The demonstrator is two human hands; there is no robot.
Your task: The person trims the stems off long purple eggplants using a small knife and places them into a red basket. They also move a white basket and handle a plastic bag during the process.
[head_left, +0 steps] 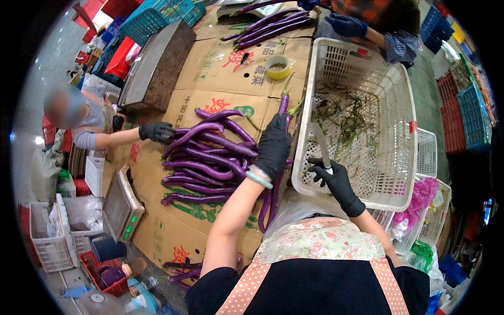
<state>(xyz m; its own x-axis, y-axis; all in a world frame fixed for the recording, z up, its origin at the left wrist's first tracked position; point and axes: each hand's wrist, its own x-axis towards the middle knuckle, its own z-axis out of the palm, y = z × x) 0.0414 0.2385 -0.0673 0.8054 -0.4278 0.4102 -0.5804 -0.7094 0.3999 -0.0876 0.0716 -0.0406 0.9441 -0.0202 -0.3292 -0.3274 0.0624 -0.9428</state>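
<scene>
In a black glove, my left hand (275,146) is closed round a long purple eggplant (284,104), its green stem end pointing away from me. My right hand (338,185), also gloved in black, grips a knife (321,143) by its pale handle, the blade tilted up over the near left rim of a white plastic crate (301,178). Cut green stem trimmings (346,118) lie inside that crate. Left of my left hand, a pile of long purple eggplants (205,163) rests on flattened cardboard (157,210). A co-worker's black-gloved hand (156,133) touches the pile from the left.
Yellow tape (277,67) lies near the crate's left wall. More eggplants (273,30) sit at the far end, beside another person's dark-gloved hand (346,24). A scale (124,203) stands on the left, with a large metal box (157,65) beyond. Stacked crates (452,113) line the right.
</scene>
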